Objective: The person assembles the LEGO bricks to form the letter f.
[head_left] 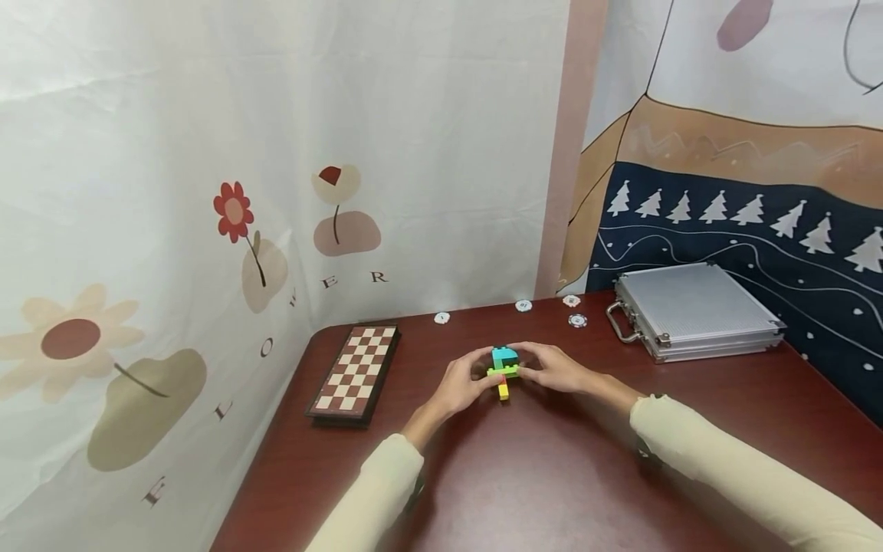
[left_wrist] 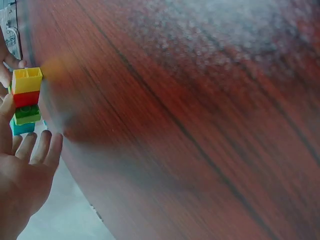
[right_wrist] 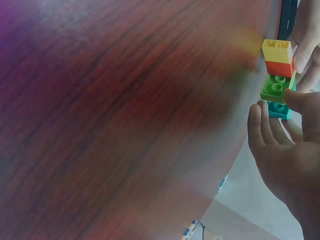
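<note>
Both hands hold a stack of toy building bricks near the middle of the table. In the head view a blue brick (head_left: 505, 356) is uppermost, with a green brick (head_left: 509, 371) under it and a yellow brick (head_left: 503, 392) lowest. A red brick (right_wrist: 279, 68) joins the yellow and green ones in the right wrist view. My left hand (head_left: 461, 382) grips from the left, its thumb by the red brick. From the right, my right hand (head_left: 556, 369) grips with its thumb against the green brick and fingers behind the blue one.
A brown-and-white checkered board (head_left: 356, 368) lies to the left on the dark red table (head_left: 552, 475). At the back right rests a silver case (head_left: 697, 310). Several poker chips, one white chip (head_left: 441, 317) among them, lie along the back edge, before a hanging cloth (head_left: 428, 153).
</note>
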`<state>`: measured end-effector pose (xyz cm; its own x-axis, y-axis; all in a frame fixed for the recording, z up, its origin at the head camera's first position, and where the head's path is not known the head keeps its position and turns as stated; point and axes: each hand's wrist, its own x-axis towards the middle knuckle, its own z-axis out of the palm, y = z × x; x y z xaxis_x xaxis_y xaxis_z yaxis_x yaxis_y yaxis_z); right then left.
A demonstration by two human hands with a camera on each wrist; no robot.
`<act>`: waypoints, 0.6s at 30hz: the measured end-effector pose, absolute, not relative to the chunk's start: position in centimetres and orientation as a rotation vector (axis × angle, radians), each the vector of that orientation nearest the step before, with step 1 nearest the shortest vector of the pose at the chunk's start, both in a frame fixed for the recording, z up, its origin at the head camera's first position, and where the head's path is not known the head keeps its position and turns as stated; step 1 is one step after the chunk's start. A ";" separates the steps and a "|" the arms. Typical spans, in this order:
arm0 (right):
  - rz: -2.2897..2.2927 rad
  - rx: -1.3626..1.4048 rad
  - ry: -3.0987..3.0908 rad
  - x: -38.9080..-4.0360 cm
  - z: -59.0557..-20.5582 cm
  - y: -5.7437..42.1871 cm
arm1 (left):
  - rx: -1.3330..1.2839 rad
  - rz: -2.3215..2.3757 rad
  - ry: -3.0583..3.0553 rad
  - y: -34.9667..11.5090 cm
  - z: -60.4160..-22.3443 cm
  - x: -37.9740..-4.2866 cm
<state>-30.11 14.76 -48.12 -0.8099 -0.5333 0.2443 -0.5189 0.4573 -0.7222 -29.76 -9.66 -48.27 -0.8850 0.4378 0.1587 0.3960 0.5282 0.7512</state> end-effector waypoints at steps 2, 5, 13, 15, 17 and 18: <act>-1.286 -0.952 2.674 -30.4 -48.2 14.8 | 0.733 1.281 2.709 -9.6 -48.4 -30.0; -1.225 -0.930 2.701 -30.6 -48.3 14.9 | 0.733 1.234 2.730 -9.5 -48.6 -30.3; -1.097 -0.924 2.729 -30.7 -48.8 14.8 | 0.772 1.202 2.715 -9.3 -48.6 -30.3; -1.106 -0.935 2.726 -30.7 -48.9 14.8 | 0.769 1.203 2.719 -9.4 -48.6 -30.2; -1.114 -0.948 2.725 -30.6 -48.8 14.7 | 0.768 1.200 2.728 -9.4 -48.6 -30.2; -1.117 -0.951 2.725 -30.6 -48.8 14.8 | 0.772 1.202 2.728 -9.4 -48.7 -30.2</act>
<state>-30.61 14.76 -48.83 -0.8101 -0.5578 0.1804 -0.5238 0.5506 -0.6499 -30.20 -9.43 -48.66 -0.8725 0.4681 0.1400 0.4192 0.5701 0.7066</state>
